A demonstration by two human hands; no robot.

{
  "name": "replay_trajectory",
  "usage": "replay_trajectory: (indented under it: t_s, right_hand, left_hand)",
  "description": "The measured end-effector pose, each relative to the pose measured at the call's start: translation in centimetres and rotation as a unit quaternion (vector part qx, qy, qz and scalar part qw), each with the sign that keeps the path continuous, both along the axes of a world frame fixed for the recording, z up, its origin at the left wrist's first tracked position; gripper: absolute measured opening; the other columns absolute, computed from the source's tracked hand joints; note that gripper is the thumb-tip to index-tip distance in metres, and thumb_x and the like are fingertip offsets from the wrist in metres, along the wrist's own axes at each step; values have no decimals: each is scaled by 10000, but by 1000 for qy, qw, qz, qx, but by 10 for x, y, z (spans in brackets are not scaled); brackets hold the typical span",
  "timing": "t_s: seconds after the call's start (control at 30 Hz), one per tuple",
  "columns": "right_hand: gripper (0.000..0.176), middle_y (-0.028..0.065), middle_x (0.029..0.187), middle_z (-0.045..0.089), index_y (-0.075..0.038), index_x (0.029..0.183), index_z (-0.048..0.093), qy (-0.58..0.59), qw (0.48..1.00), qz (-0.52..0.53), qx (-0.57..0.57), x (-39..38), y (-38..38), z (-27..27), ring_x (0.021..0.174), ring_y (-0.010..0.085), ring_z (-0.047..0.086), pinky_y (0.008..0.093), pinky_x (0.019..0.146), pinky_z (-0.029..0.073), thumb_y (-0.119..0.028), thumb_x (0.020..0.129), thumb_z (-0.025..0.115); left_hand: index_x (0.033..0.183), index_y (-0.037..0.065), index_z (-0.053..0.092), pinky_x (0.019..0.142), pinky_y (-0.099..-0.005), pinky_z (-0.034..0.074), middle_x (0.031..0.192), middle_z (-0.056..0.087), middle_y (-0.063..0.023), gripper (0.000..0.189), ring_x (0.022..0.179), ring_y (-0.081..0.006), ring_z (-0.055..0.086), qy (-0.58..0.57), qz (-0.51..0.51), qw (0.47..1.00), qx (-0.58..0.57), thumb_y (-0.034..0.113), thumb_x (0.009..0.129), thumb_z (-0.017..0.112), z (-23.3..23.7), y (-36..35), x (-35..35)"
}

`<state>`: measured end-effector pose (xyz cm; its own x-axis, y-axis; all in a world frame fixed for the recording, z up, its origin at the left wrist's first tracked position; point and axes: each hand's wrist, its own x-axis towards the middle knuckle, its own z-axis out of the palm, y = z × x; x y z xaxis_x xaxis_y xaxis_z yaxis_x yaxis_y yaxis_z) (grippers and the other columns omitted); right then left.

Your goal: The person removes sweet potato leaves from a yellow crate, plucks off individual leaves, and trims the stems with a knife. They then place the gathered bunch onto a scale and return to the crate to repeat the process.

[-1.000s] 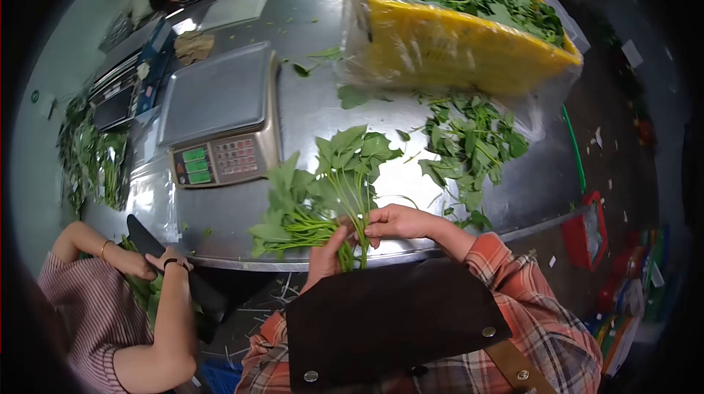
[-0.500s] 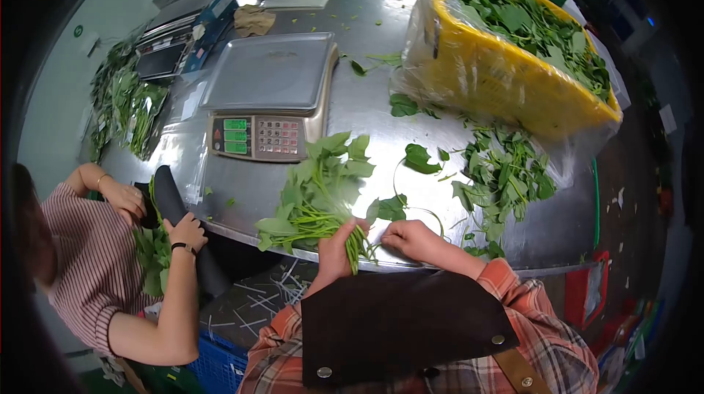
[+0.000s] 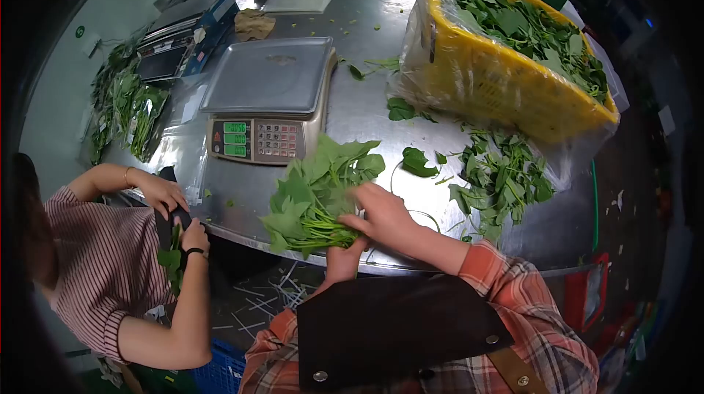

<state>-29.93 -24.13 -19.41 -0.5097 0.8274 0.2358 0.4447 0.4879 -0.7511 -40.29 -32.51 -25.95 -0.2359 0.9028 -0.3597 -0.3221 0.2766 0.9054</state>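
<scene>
A bunch of leafy green stems (image 3: 312, 192) lies at the table's front edge, leaves pointing away to the left. My left hand (image 3: 345, 260) is closed around the stem ends from below. Over the right side of the bunch is my right hand (image 3: 389, 216), its fingers closed on greens among the stems and leaves; motion blurs the fingertips, and the exact hold is partly hidden. Just behind the bunch stands a digital scale (image 3: 268, 75) with a bare metal pan and a lit green display.
A yellow crate (image 3: 506, 90) lined with clear plastic holds more greens at the back right. Loose greens (image 3: 506, 181) lie to my right. Bagged greens (image 3: 139, 115) are at the far left. A co-worker (image 3: 110, 269) at my left handles greens and a dark strip.
My right hand has moved up and left from beside the stems onto the bunch. A leaf near it has left the table. The co-worker's hands have come together around the dark strip.
</scene>
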Motion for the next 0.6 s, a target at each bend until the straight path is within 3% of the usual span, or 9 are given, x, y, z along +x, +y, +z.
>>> replay_trajectory:
  t_s: [0.1,0.17,0.2,0.27,0.37,0.47,0.5,0.57,0.6]
  right_hand:
    - [197,98,873,521,-51,973,544,12,1000,17,13,-4,9,-14,781,238,551,335,649,448,-155,819,611]
    - [217,73,849,530,-49,1002,521,103,994,24,-33,-1,9,-24,779,196,553,319,659,451,-153,832,606]
    - [203,65,844,536,-49,1004,515,172,972,23,-156,3,7,-26,776,176,551,305,661,451,-140,842,594]
    - [175,48,834,548,-49,1009,503,295,870,14,-395,15,-2,-32,769,136,545,276,667,450,-115,862,571]
    - [125,56,835,572,-53,1001,497,328,812,96,-473,44,-20,-37,758,117,553,237,669,444,-61,879,523]
    - [92,64,844,576,-65,971,509,337,744,78,-572,101,-43,-5,767,122,564,231,684,446,-60,879,514]
    - [108,50,851,583,-54,975,528,297,764,109,-563,119,-38,-4,790,125,570,233,699,449,-107,881,533]
    - [193,84,920,590,-33,987,546,6,917,54,-396,129,-20,-15,825,186,576,287,713,463,-131,826,591]
    - [249,111,968,581,-30,1000,549,-126,973,37,-189,124,-20,-29,859,231,569,325,734,462,-136,785,617]
  left_hand:
    - [1003,-15,556,707,-263,470,917,587,-53,221,817,-117,566,30,-4,999,45,11,796,628,2,-2,-3]
    - [1015,-11,553,730,-296,479,922,598,-82,195,814,-152,574,-121,-24,992,-13,26,827,591,3,-3,-14]
    - [1013,-13,551,726,-304,482,923,600,-91,186,804,-162,576,-196,-23,980,-6,34,835,581,3,-3,-18]
    - [982,-19,543,672,-319,489,895,603,-110,163,733,-191,580,-286,-2,958,-26,83,855,557,0,1,-23]
    - [939,-19,548,648,-316,488,846,596,-104,153,715,-181,579,-323,38,945,-41,106,853,564,4,7,-28]
    - [917,-5,550,638,-313,482,786,575,-83,125,704,-162,570,-249,85,964,-40,98,849,571,14,11,-53]
    - [914,-4,550,633,-309,479,776,569,-77,116,697,-156,566,-224,99,969,-33,89,848,572,22,13,-63]
    - [922,2,545,602,-291,459,757,547,-58,102,663,-134,536,-164,96,982,13,68,848,568,28,10,-70]
    - [926,6,542,587,-282,450,748,536,-48,97,646,-122,522,-133,90,986,36,57,848,566,31,8,-73]
